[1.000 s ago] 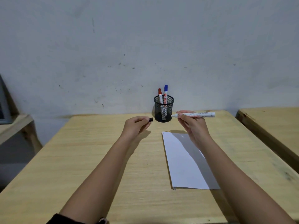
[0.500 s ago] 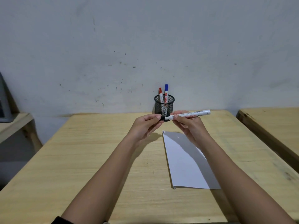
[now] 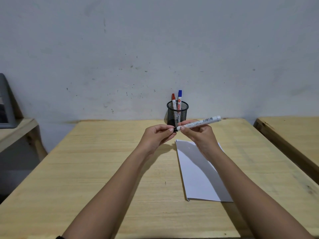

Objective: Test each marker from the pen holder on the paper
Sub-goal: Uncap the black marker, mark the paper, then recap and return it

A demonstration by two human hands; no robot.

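Right hand: pinched white marker near its tip end, above table. Left hand: fingers closed on black cap, touching marker tip. Beyond: pen holder; below: paper.

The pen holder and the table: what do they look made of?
The pen holder looks like black metal mesh with a matte finish: you can see the markers through its fine grid. The table looks like pale wood, lightly finished, with visible grain lines, though it could be a veneer.
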